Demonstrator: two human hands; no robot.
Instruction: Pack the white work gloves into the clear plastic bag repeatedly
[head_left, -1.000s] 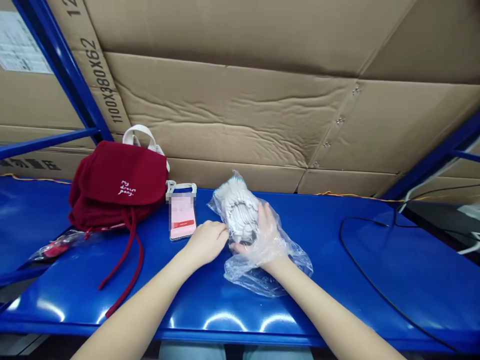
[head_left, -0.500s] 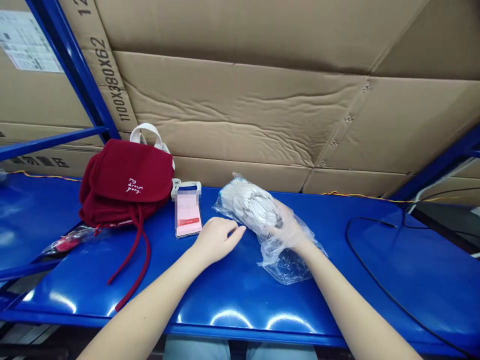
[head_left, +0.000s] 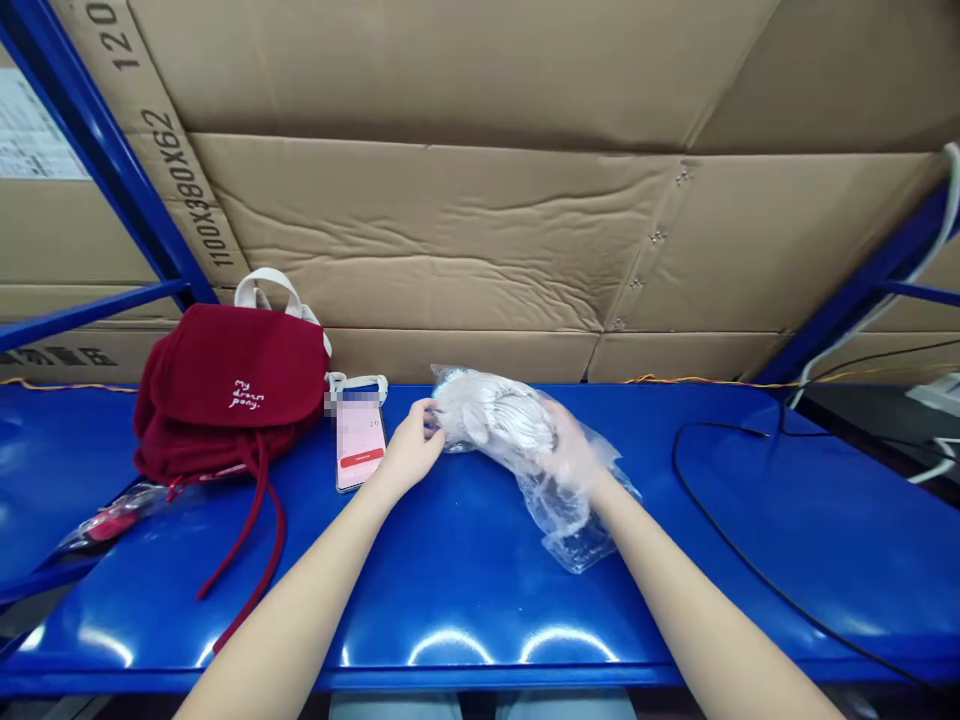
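A clear plastic bag (head_left: 577, 530) lies on the blue tabletop, with a bundle of white fabric, apparently knitted work gloves (head_left: 510, 410), inside it. My right hand (head_left: 566, 445) reaches into the bag's loose, crumpled end, and its fingers close round the near right end of the bundle; film and blur partly veil them. At the bundle's far left end, my left hand (head_left: 411, 445) pinches the bag from outside with curled fingers. Just left of that hand lies a phone (head_left: 361, 440) with a pink screen and a white strap.
A dark red backpack (head_left: 232, 370) stands at the left, its cords hanging forward. Beside it lies a small clear packet (head_left: 112, 520) with something red. A black cable (head_left: 731, 540) curves over the blue table (head_left: 465, 590) on the right. Cardboard (head_left: 420, 230) forms the back wall, between blue posts.
My left hand has moved from in front of the bag to its far left end and now touches it. The bundle has turned slightly more level. The view has shifted a little.
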